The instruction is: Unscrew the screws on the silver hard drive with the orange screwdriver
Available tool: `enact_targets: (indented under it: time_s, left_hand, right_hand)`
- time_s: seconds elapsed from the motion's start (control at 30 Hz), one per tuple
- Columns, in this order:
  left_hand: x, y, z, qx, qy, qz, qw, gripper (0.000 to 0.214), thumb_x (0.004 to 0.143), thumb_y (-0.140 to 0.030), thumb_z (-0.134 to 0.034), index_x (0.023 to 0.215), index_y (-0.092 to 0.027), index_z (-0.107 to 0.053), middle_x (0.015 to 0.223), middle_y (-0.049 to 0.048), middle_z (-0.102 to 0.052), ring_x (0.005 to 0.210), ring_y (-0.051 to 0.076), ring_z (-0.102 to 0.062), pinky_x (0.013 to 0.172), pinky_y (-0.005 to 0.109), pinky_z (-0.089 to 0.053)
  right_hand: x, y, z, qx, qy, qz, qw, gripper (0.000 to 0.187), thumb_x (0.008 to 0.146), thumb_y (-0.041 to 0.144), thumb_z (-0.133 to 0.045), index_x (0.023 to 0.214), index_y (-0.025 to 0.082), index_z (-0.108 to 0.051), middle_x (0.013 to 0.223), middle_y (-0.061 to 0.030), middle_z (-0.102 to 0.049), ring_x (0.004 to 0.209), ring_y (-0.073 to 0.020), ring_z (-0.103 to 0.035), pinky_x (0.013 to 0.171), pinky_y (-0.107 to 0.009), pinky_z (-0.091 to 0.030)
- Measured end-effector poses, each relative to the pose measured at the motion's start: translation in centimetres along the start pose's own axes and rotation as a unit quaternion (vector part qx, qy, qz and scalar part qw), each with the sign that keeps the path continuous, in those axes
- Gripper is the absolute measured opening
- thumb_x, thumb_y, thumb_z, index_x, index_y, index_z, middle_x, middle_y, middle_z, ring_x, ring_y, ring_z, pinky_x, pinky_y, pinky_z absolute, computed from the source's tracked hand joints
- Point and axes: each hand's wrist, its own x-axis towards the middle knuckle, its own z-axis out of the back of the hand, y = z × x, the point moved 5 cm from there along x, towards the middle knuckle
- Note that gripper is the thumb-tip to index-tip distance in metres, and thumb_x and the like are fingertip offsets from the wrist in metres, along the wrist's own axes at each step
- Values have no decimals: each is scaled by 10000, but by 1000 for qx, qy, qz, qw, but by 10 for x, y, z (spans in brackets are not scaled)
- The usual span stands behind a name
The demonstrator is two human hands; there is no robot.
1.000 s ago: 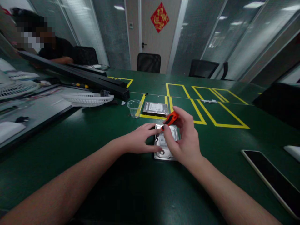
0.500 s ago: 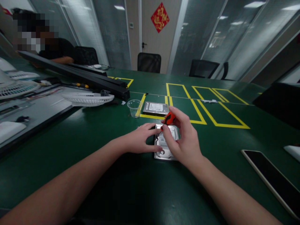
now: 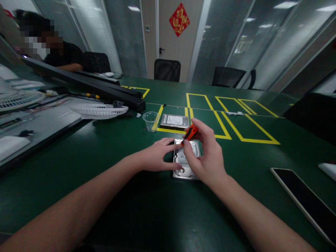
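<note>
A silver hard drive (image 3: 185,161) lies flat on the green table in front of me. My left hand (image 3: 160,155) rests at its left edge, fingers spread, with the thumb and index finger touching its top. In my right hand (image 3: 206,154) is a red and black screwdriver (image 3: 191,133), its handle tilted up to the right above the drive. The thin shaft points down toward the drive's left side, near my left index finger; its tip is hard to make out. Just behind sits a second hard drive (image 3: 174,120) inside a yellow taped outline.
A clear plastic cup (image 3: 151,121) stands left of the second drive. White fan grilles (image 3: 99,110) and long black panels (image 3: 99,87) fill the left side. A phone (image 3: 304,203) lies at the right. Across the table, at the far left, a person (image 3: 69,57) sits.
My right hand and the screwdriver handle have shifted very slightly to the right. My left hand and the hard drive have stayed in place.
</note>
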Motion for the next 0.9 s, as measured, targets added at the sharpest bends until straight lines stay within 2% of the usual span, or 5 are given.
enact_targets:
  time_s: [0.2,0.4,0.7,0.9]
  left_hand:
    - [-1,2,-1,-4,-1,16,1000,890,921,-757,-766,1660,-324,-525,1744,155,-424,1633,460,-363,1330,676,-328]
    - [-1,-1,1,-2,5,6,1000,845,942,-739,-759,1639,-312,-546,1769,157,-389,1647,457,-334,1333,674,-319]
    - [-1,1,1,-7,2,16,1000,879,924,-736,-784,1661,-339,-518,1791,139,-365,1655,468,-320,1335,685,-305]
    - [-2,1,1,-11,0,7,1000,858,934,-745,-762,1644,-317,-539,1773,149,-391,1639,459,-350,1328,671,-330]
  right_hand:
    - [0,-2,1,-12,-3,9,1000,671,1003,206,-737,1612,308,-472,1325,-98,-708,1066,-262,-741,920,-462,-682]
    - [3,0,2,-27,-3,12,1000,589,1009,164,-716,1556,279,-532,1244,-88,-699,906,-204,-685,833,-407,-673]
    - [0,-2,0,3,4,-16,1000,669,1009,182,-666,1627,298,-435,1377,-122,-695,1066,-266,-753,925,-482,-683]
    - [3,0,3,-38,-6,5,999,591,1009,209,-719,1555,311,-516,1229,-86,-706,933,-235,-701,853,-462,-682]
